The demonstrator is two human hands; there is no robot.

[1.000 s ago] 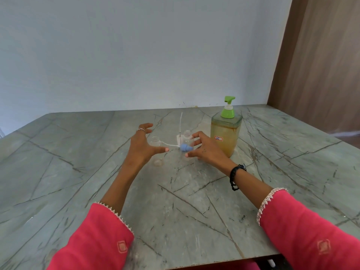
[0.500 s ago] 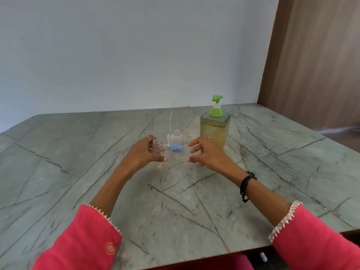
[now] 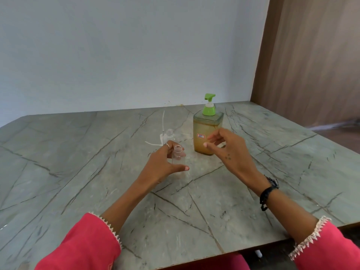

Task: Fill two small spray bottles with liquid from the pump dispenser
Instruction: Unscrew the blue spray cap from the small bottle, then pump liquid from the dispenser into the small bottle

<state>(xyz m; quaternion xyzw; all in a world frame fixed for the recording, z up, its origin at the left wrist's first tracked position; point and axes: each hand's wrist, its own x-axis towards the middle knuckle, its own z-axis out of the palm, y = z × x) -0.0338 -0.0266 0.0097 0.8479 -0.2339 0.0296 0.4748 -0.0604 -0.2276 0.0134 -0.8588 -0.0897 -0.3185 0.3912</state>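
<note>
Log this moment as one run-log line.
left hand: holds open spray bottle | right hand: empty, before pump dispenser | second bottle: uncapped on table

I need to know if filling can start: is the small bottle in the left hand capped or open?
Open. The small bottle gripped by the left hand shows a bare threaded neck.

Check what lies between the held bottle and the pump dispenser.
Only bare table separates the held bottle from the pump dispenser in the head view.
</note>
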